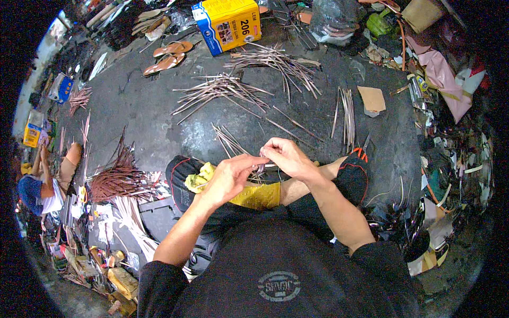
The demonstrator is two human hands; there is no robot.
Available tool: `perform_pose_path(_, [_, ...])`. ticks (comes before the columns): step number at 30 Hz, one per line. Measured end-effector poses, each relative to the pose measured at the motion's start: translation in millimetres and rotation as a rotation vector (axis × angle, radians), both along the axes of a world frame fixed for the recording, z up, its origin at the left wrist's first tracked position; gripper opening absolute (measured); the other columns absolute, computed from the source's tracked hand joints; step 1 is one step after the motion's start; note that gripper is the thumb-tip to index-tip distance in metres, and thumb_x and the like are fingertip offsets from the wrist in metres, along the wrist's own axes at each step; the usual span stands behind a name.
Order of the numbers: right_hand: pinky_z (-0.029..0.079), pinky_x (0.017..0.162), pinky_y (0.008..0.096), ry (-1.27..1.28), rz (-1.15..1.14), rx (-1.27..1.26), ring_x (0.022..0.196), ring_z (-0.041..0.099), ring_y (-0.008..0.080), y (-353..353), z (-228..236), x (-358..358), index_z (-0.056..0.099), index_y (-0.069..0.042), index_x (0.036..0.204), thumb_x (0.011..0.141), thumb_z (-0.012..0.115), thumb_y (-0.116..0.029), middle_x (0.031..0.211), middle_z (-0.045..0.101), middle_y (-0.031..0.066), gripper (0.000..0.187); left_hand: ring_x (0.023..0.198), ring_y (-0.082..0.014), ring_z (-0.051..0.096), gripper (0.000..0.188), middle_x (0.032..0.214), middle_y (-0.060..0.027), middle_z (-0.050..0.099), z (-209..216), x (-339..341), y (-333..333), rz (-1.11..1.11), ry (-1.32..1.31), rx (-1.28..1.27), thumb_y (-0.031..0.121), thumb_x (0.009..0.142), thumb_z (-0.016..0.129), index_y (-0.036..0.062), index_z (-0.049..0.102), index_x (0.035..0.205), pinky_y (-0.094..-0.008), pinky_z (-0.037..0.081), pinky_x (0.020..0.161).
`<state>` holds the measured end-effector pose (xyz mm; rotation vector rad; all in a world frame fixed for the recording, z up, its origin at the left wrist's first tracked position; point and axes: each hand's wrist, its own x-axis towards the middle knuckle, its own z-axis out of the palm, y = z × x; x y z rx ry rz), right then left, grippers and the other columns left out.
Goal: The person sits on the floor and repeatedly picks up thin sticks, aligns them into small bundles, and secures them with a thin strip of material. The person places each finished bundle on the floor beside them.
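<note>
My left hand point(229, 177) and my right hand point(286, 156) meet over my lap, fingertips pinched together on a small thin strip point(260, 166) between them. The piece is mostly hidden by my fingers. A yellow cloth point(254, 195) lies on my lap just under the hands. A small bunch of thin metal strips point(229, 140) lies on the dark floor just beyond my hands.
Several bundles of thin strips point(222, 90) are spread over the dark floor point(148, 122). A yellow and blue box point(227, 24) and a pair of sandals point(168, 55) lie at the back. Another person point(45, 183) sits at the left. Scrap point(450, 175) crowds the right.
</note>
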<state>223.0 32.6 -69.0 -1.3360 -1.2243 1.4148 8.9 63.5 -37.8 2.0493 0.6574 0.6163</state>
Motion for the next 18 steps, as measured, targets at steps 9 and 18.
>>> perform_pose_path(9, [0.047, 0.073, 0.0246, 0.103, -0.113, -0.122, 0.079, 0.056, 0.007, 12, -23, -5, 0.067, -0.005, 0.094, 0.098, 0.063, -0.024, 0.085, 0.064, -0.0015, 0.02, 0.096, -0.0133, 0.067, 0.028, 0.106, -0.0066, 0.072, -13, -7, 1, -0.077, -0.212, -0.775, 0.0, 0.098, 0.058, 0.001, 0.064, 0.125, -0.0295, 0.054, 0.09])
perform_pose_path(18, [0.046, 0.096, 0.0451, -0.678, 0.452, 0.46, 0.108, 0.063, 0.0334, -1, 68, 12, 0.067, -0.006, 0.106, 0.094, 0.061, -0.022, 0.1, 0.069, 0.0122, 0.021, 0.106, -0.017, 0.065, 0.027, 0.112, -0.0071, 0.069, 36, -3, 71, -0.648, 0.151, -0.724, 0.007, 0.098, 0.061, 0.0015, 0.065, 0.124, -0.0312, 0.053, 0.092])
